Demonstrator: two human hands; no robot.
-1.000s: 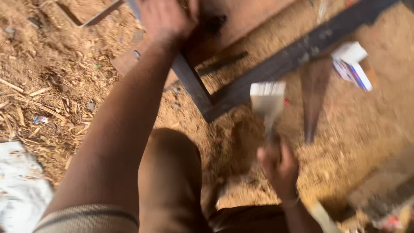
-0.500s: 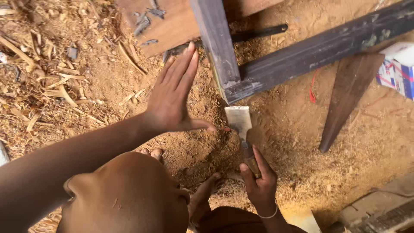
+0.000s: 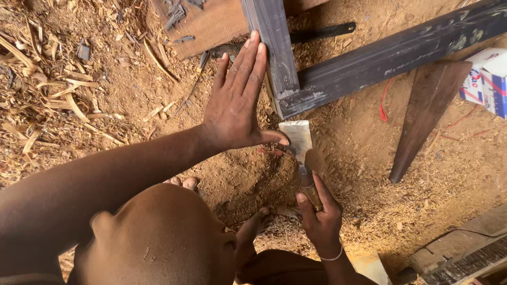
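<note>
While the right hand (image 3: 321, 219) grips a chisel (image 3: 300, 153) by its handle, blade just below the dark wooden frame (image 3: 338, 74), left hand (image 3: 235, 108) flat, fingers (image 3: 248, 60) together against the frame, thumb touching the blade, sawdust ground (image 3: 359, 174), wood shavings (image 3: 47, 100) scattered.

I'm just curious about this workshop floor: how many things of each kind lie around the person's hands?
Dark wooden beams: 2
Pointed dark wood piece: 1
Flat wooden board: 1
Wide-bladed scraper: 1
Printed cardboard box: 1
Total: 6
</note>
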